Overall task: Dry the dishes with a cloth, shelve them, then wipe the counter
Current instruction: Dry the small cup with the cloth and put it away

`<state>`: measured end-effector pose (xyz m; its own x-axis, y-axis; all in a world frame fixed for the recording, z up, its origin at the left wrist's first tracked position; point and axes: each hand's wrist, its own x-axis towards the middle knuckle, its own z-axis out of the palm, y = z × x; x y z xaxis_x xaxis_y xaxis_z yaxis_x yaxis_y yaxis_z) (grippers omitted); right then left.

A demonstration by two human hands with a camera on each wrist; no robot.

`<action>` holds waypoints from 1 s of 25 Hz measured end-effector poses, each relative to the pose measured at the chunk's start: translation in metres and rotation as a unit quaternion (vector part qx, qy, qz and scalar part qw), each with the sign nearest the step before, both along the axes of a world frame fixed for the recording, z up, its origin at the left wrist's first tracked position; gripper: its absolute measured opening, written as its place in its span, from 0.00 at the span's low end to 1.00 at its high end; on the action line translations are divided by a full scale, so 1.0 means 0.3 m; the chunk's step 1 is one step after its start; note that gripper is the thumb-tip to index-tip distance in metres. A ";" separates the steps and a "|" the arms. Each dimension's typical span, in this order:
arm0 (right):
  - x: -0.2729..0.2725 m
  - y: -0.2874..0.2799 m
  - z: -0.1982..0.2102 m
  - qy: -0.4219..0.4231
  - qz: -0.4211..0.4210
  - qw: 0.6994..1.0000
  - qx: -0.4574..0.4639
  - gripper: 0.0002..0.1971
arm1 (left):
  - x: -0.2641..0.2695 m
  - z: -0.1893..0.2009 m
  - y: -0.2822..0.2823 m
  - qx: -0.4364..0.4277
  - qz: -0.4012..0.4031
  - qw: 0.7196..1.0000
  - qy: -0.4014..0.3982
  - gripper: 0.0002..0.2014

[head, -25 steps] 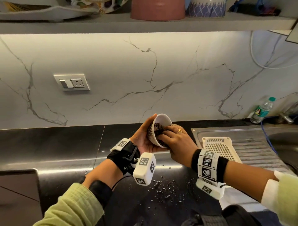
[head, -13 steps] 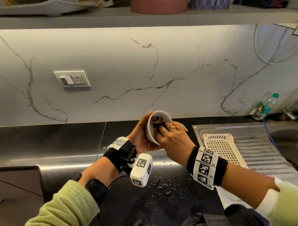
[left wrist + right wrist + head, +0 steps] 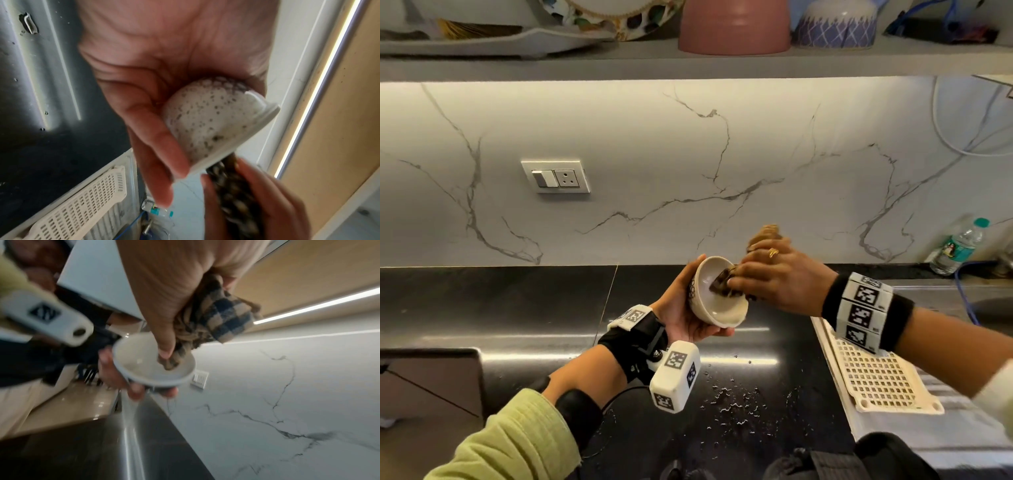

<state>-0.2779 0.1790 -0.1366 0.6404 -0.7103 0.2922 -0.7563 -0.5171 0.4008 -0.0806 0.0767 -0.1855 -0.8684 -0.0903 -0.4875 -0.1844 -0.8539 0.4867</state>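
Head view: left hand (image 3: 681,308) cups the small white ceramic bowl (image 3: 717,301); right hand (image 3: 774,277) pinches the brown checked cloth (image 3: 216,318); better to turn the bowl slowly, pressing the cloth around inside.

Taking the shelf (image 3: 688,65) as the mark: along its top, a flat tray (image 3: 482,41), a patterned plate (image 3: 616,20), a pink pot (image 3: 732,27) and a blue-patterned bowl (image 3: 835,27) stand close together, with only narrow gaps between them. Below it the black counter (image 3: 517,308) lies open toward the left, apart from scattered water drops (image 3: 736,401). Down to the right, a white perforated rack (image 3: 876,380) and a water bottle (image 3: 959,246) take up the room.
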 end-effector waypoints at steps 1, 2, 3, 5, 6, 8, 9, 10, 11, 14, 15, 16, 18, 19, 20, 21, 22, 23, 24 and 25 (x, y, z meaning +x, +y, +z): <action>-0.007 -0.018 -0.018 0.055 0.041 0.998 -0.011 0.14 | -0.005 0.008 0.015 -0.007 -0.014 1.000 -0.011 0.41; -0.009 -0.033 -0.020 0.100 0.069 0.993 -0.007 0.17 | -0.013 0.008 0.024 -0.029 -0.032 0.999 -0.025 0.42; -0.015 -0.044 -0.015 0.144 0.084 0.986 0.008 0.19 | -0.019 0.008 0.030 -0.060 -0.044 0.996 -0.043 0.43; -0.023 -0.061 0.009 0.219 0.123 0.967 0.032 0.19 | -0.027 -0.010 0.028 -0.090 -0.049 0.992 -0.070 0.41; -0.022 -0.067 0.022 0.251 0.147 0.957 0.015 0.20 | -0.028 -0.011 0.031 -0.094 -0.053 0.991 -0.080 0.39; -0.014 -0.074 0.045 0.283 0.190 0.939 -0.041 0.21 | -0.025 -0.010 0.045 -0.093 -0.068 0.988 -0.098 0.37; -0.008 -0.077 0.047 0.278 0.208 0.935 -0.067 0.22 | -0.022 -0.008 0.057 -0.083 -0.075 0.988 -0.104 0.36; 0.001 -0.074 0.040 0.264 0.217 0.936 -0.089 0.21 | -0.021 -0.010 0.065 -0.071 -0.074 0.989 -0.108 0.37; 0.011 -0.067 0.022 0.240 0.212 0.942 -0.101 0.19 | -0.018 -0.010 0.071 -0.063 -0.069 0.989 -0.111 0.38; 0.034 -0.050 -0.066 0.110 0.092 0.987 -0.069 0.14 | -0.013 0.001 0.067 -0.070 -0.050 0.992 -0.092 0.37; 0.043 -0.041 -0.089 0.047 0.026 0.998 -0.032 0.15 | -0.007 0.011 0.061 -0.078 -0.039 0.993 -0.080 0.36; 0.058 -0.031 -0.103 -0.015 -0.030 0.999 0.012 0.17 | 0.000 0.022 0.051 -0.085 -0.022 0.994 -0.061 0.35; 0.094 -0.003 -0.124 -0.124 -0.108 0.978 0.131 0.21 | 0.014 0.032 0.031 -0.111 0.017 0.993 -0.025 0.36; 0.113 0.015 -0.133 -0.172 -0.136 0.953 0.209 0.24 | 0.017 0.031 0.023 -0.127 0.030 0.991 -0.010 0.39; 0.125 0.030 -0.148 -0.228 -0.155 0.922 0.272 0.26 | 0.018 0.020 0.016 -0.140 0.041 0.989 -0.001 0.42; 0.133 0.041 -0.158 -0.294 -0.166 0.884 0.323 0.27 | 0.017 0.008 0.015 -0.149 0.056 0.987 0.001 0.44; 0.140 0.048 -0.161 -0.372 -0.166 0.840 0.359 0.26 | 0.014 -0.008 0.018 -0.155 0.070 0.985 -0.003 0.47; 0.144 0.049 -0.153 -0.453 -0.162 0.789 0.382 0.24 | 0.009 -0.010 0.025 -0.166 0.080 0.983 -0.012 0.48; 0.145 0.047 -0.140 -0.529 -0.159 0.737 0.390 0.23 | 0.003 -0.004 0.035 -0.183 0.085 0.979 -0.020 0.50; 0.146 0.042 -0.119 -0.590 -0.158 0.690 0.388 0.22 | -0.008 0.014 0.044 -0.213 0.095 0.972 -0.025 0.50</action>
